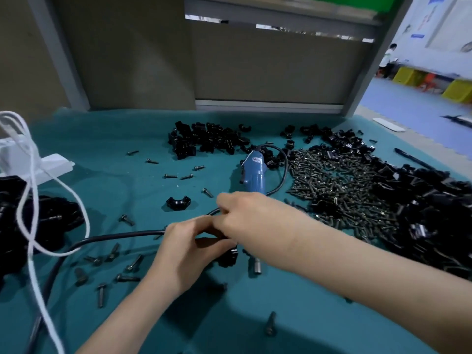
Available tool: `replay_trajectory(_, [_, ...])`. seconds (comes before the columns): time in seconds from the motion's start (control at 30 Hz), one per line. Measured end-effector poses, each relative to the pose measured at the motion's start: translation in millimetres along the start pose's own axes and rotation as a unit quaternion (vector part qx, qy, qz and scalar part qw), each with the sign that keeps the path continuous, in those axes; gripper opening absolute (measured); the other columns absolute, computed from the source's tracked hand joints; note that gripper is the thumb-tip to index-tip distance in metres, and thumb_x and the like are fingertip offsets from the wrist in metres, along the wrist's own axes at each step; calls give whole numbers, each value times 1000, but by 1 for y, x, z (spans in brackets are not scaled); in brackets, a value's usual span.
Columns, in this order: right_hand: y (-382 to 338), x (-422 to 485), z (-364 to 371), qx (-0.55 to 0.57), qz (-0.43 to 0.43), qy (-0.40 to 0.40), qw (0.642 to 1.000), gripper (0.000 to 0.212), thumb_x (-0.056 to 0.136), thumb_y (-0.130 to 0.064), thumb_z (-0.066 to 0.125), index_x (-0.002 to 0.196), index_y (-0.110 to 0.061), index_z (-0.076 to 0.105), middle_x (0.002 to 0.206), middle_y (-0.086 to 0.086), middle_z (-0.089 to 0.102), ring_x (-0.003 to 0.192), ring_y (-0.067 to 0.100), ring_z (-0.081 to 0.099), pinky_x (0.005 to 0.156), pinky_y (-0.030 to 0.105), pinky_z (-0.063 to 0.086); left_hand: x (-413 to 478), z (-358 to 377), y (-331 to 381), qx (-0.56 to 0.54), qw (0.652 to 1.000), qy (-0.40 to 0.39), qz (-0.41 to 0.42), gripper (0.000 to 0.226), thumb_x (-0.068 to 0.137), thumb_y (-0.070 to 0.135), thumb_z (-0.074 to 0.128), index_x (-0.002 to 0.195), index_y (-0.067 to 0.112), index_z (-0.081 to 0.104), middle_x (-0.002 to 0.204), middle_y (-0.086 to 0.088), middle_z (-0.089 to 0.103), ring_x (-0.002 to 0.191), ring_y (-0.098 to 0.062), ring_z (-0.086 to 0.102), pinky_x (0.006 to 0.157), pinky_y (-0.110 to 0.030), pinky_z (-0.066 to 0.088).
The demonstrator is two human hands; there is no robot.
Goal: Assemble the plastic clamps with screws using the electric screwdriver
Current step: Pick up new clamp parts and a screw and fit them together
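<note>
Left grip [189,251] curled round a black clamp [228,258] at the middle of the teal worktop [115,149]. Right grip [245,213] pressed against it, fingers tucked under, hold impossible to tell. Blue electric screwdriver [254,172] lying just beyond both, beside a screw pile [339,185]. Heaped clamp parts [207,139] farther back; loose screws [132,263], black cable [115,236] and white cord [33,200] at left.

Blue screwdriver [254,172], black clamps [207,140], teal mat [102,139] (white cord [33,159]).
</note>
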State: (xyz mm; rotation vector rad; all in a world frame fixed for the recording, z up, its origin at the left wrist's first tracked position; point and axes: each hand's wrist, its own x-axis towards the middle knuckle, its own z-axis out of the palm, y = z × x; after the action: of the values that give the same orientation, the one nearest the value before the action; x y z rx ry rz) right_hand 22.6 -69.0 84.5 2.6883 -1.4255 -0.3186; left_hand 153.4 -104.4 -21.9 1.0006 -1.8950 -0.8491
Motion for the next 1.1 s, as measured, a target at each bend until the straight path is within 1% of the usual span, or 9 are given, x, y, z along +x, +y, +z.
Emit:
replay_trajectory(0.1, [-6, 8, -4, 0, -17, -6, 1000, 33, 86, 5, 51, 116, -7, 56, 92, 4, 37, 91, 28, 51, 72, 35, 45, 0, 0, -5, 0, 1000, 10, -18, 47, 73, 10, 79, 57, 51, 62, 54, 26, 60, 53, 15, 49, 53, -10, 37])
replay_trajectory(0.2, [4, 9, -1, 41, 20, 8, 999, 26, 90, -1, 51, 113, -12, 59, 101, 4, 58, 94, 26, 59, 72, 33, 45, 0, 1, -4, -20, 999, 21, -29, 30, 64, 26, 85, 66, 48, 65, 64, 24, 67, 62, 11, 56, 66, -22, 48])
replay_trajectory(0.27, [11, 5, 3, 80, 44, 23, 996, 21, 92, -5, 52, 108, -13, 62, 99, 6, 63, 95, 28, 60, 78, 36, 49, 1, 2, -2, -13, 1000, 12, -10, 37, 66, 21, 87, 68, 50, 64, 67, 23, 67, 64, 10, 58, 65, -18, 47])
replay_trajectory(0.4, [16, -1, 12, 134, 79, 77, 985, 13, 92, -20, 58, 102, -20, 67, 97, 3, 64, 96, 27, 59, 79, 39, 50, 0, 0, 4, 24, 999, 5, 33, 49, 68, 11, 82, 72, 55, 62, 67, 28, 64, 63, 20, 52, 62, -3, 38])
replay_trajectory(0.57, [24, -4, 29, 275, 106, 127, 947, 17, 89, -31, 67, 90, -14, 67, 104, -3, 58, 89, 16, 53, 81, 40, 45, -2, 1, 5, 3, 1000, 20, 5, 46, 68, 9, 83, 80, 50, 68, 74, 25, 69, 66, 15, 58, 65, -4, 42])
replay_trajectory(0.8, [32, -4, 44, 298, 108, 199, 927, 33, 85, -49, 65, 79, -18, 59, 90, -7, 55, 74, 11, 47, 65, 30, 38, -3, 5, 3, -36, 999, 32, -15, 36, 65, -3, 82, 74, 31, 74, 75, 18, 73, 62, 14, 60, 61, -1, 44])
replay_trajectory(0.93, [118, -18, 53, 309, 258, 312, 861, 11, 91, -26, 63, 94, -16, 67, 87, -11, 63, 75, -1, 57, 75, 23, 51, -3, 8, 0, -132, 989, 33, -65, 33, 63, -1, 79, 81, 26, 74, 81, 15, 75, 67, 4, 69, 63, -1, 46])
replay_trajectory(1.0, [177, -37, 67, 236, 388, 255, 854, 21, 95, -5, 54, 111, -11, 67, 109, 1, 67, 85, 9, 64, 83, 27, 54, -4, 8, -1, -141, 986, 33, -77, 34, 66, -6, 78, 82, 24, 74, 78, 15, 75, 65, 2, 69, 62, 0, 46])
replay_trajectory(1.1, [241, -73, 100, 168, 490, 100, 849, 35, 96, 5, 45, 121, -9, 65, 130, 14, 61, 89, 23, 64, 74, 29, 53, -3, 7, 3, -127, 988, 33, -82, 32, 67, -5, 79, 82, 22, 74, 77, 19, 74, 64, 4, 68, 59, 1, 44])
